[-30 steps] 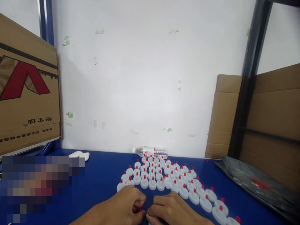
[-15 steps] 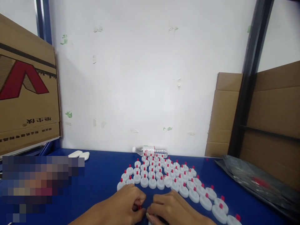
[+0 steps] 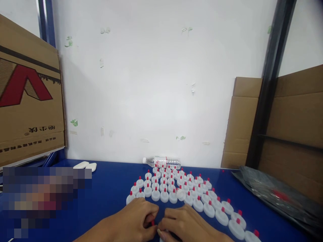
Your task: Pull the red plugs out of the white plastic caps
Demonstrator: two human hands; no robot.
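Note:
At the bottom middle, my left hand [image 3: 137, 220] is closed, with a small red cap [image 3: 152, 222] showing between thumb and curled fingers. My right hand [image 3: 180, 223] is right beside it, fingers curled inward and thumb tucked under. A sliver of something whitish shows below the right thumb, but what that hand holds is hidden. Just beyond both hands stand many round white plastic lids with red tips [image 3: 164, 195], set out in rows that fan toward the right. One white lid [image 3: 181, 194] among them shows no red tip.
A clear plastic bottle [image 3: 164, 162] lies along the wall behind the lids. Two white objects [image 3: 91, 166] sit at the back left. A printed carton [image 3: 30, 101] stands at left, dark plastic bags [image 3: 277, 195] at right. A blurred patch covers the left table edge.
The red cap and my left fingertips have shifted slightly right, toward my right hand. The lids and my right hand look the same.

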